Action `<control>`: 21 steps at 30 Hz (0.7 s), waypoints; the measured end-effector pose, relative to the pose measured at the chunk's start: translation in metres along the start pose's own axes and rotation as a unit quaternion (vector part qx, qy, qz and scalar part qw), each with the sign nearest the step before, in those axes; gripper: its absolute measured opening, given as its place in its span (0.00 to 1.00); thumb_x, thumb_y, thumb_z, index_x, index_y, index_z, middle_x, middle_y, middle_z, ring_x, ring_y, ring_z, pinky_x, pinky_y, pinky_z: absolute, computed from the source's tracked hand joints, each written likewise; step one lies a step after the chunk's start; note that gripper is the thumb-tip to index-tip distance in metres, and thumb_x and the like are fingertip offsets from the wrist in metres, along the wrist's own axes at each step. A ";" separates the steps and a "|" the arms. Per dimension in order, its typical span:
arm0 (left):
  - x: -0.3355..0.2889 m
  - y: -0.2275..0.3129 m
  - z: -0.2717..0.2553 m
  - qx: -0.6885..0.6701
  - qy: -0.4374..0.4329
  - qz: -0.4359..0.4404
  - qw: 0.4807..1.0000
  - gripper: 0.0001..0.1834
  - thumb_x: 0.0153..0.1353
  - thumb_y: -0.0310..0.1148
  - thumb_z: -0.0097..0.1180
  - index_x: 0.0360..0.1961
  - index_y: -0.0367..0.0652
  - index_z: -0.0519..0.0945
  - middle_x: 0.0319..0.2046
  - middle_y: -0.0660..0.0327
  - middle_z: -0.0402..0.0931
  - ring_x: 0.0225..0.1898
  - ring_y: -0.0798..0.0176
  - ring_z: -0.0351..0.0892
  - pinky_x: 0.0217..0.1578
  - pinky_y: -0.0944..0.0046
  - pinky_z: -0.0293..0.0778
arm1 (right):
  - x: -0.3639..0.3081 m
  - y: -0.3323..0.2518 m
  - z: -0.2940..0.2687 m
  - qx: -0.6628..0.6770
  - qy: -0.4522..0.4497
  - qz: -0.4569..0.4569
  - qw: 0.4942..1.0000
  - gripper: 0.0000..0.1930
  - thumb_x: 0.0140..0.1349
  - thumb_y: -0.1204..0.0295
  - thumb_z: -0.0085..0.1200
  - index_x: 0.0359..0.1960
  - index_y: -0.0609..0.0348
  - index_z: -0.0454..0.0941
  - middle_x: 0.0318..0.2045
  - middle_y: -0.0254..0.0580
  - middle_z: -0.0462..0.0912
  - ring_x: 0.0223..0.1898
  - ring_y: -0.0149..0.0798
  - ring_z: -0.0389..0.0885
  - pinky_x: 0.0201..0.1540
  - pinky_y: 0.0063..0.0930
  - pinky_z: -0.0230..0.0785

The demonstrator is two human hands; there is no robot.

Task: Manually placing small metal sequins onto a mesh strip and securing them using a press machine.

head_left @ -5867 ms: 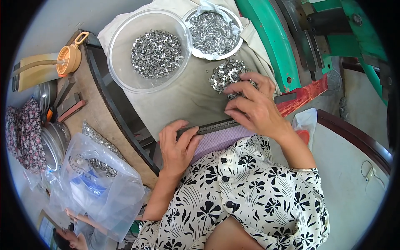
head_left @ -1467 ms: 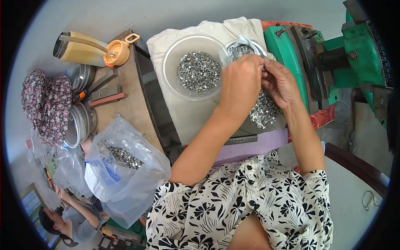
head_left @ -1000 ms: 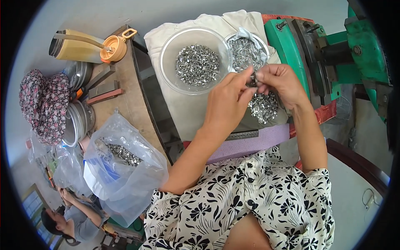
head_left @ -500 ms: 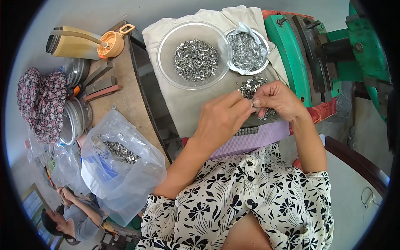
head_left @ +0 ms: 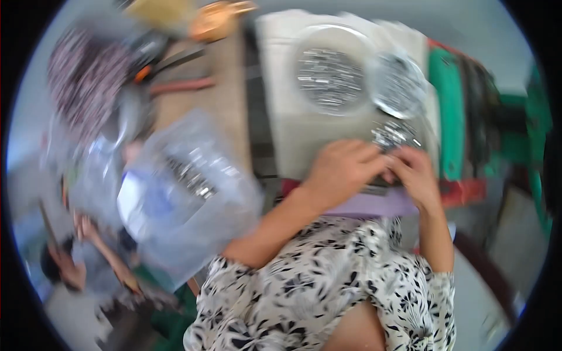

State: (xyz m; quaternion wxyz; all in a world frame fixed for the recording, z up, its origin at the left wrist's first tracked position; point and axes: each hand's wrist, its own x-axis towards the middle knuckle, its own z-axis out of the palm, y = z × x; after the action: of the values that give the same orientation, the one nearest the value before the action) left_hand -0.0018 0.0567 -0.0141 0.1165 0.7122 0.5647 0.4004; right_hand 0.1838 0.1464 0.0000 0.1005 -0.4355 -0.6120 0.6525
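The whole picture is smeared by motion. My left hand [head_left: 344, 171] and my right hand [head_left: 417, 178] meet with fingertips pinched together. Whatever lies between them is too small and blurred to make out. Just beyond my fingers is a loose pile of shiny metal pieces [head_left: 397, 133] on the cloth-covered work surface [head_left: 287, 146]. Farther back stands a clear plastic bowl [head_left: 339, 28] with many small metal parts inside. To its right, a round dish [head_left: 404, 115] contains thin, silvery pieces. A purple pad [head_left: 374, 203] lies at the near edge, under my wrists.
A green machine [head_left: 449, 117] stands at the right. On the left, a wooden table [head_left: 231, 93] bears a clear plastic bag [head_left: 228, 216] with metal pieces, a flowered cloth item [head_left: 88, 76], tools and an orange-lidded bottle [head_left: 213, 22]. Another person [head_left: 70, 266] sits at lower left.
The view has swung, so the table and bowls appear farther right and higher, and everything is blurred. My hands stay pinched together beside the pile.
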 end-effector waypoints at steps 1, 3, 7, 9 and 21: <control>0.001 -0.002 0.002 -0.019 0.027 -0.005 0.999 0.04 0.51 0.33 0.59 0.28 0.50 0.77 0.24 0.65 0.69 0.30 0.61 0.77 0.29 0.60 0.72 | 0.000 0.001 -0.001 -0.015 0.009 0.002 1.000 0.09 0.68 0.72 0.56 0.29 0.63 0.80 0.21 0.32 0.78 0.23 0.23 0.73 0.26 0.20 0.64; 0.002 0.000 0.006 -0.038 0.049 0.006 0.998 0.02 0.52 0.35 0.57 0.28 0.52 0.78 0.25 0.67 0.71 0.31 0.63 0.79 0.32 0.61 0.72 | 0.003 0.004 -0.007 -0.035 0.016 0.020 0.999 0.10 0.67 0.71 0.58 0.27 0.62 0.79 0.21 0.33 0.78 0.22 0.24 0.73 0.26 0.19 0.63; 0.002 0.003 0.010 0.018 0.044 0.006 0.999 0.02 0.52 0.36 0.57 0.27 0.53 0.78 0.26 0.69 0.73 0.34 0.65 0.80 0.34 0.62 0.70 | 0.008 0.015 -0.019 0.104 -0.009 0.047 0.993 0.09 0.65 0.70 0.62 0.30 0.61 0.79 0.23 0.34 0.80 0.21 0.27 0.75 0.25 0.19 0.68; 0.002 0.001 0.015 0.015 0.056 0.001 0.998 0.02 0.51 0.36 0.57 0.25 0.53 0.78 0.26 0.69 0.74 0.34 0.64 0.80 0.34 0.62 0.69 | 0.010 0.020 -0.023 0.123 -0.023 0.057 0.990 0.09 0.64 0.69 0.63 0.31 0.61 0.79 0.24 0.34 0.80 0.21 0.26 0.76 0.25 0.19 0.71; -0.001 0.001 0.029 0.021 0.063 -0.014 0.998 0.03 0.52 0.38 0.56 0.24 0.54 0.79 0.25 0.70 0.76 0.33 0.65 0.81 0.35 0.61 0.67 | 0.000 0.029 -0.012 0.095 0.055 0.018 0.994 0.08 0.66 0.69 0.61 0.31 0.58 0.79 0.25 0.31 0.80 0.23 0.23 0.74 0.28 0.17 0.69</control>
State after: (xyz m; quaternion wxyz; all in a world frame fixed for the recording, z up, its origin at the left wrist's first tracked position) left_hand 0.0192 0.0639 -0.0335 0.0714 0.6795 0.5893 0.4312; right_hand 0.2036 0.1490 -0.0239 0.1630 -0.4698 -0.5333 0.6843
